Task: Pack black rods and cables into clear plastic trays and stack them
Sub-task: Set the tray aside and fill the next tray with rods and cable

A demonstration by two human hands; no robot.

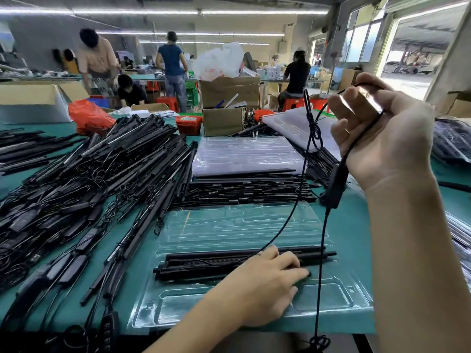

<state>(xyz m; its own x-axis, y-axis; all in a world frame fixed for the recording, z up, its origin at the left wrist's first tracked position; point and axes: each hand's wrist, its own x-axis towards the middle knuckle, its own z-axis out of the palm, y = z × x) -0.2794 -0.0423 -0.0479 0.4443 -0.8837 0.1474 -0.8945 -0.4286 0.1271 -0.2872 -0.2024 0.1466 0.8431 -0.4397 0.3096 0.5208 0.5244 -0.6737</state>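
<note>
A clear plastic tray [229,225] lies on the green table in front of me. Black rods [204,263] rest in its near slots, and my left hand [265,281] presses down on them with fingers spread. Raised above the tray's right side, my right hand [377,138] grips a black cable [309,138] looped round its fingers. The cable's inline control box [335,187] hangs below that hand, and the cord trails down past the table's front edge.
A big heap of black rods with cables [89,179] fills the left of the table. Behind the tray lie a flat row of rods [244,189] and a stack of clear trays [244,154]. Cardboard boxes [224,121], a red bag and people stand further back.
</note>
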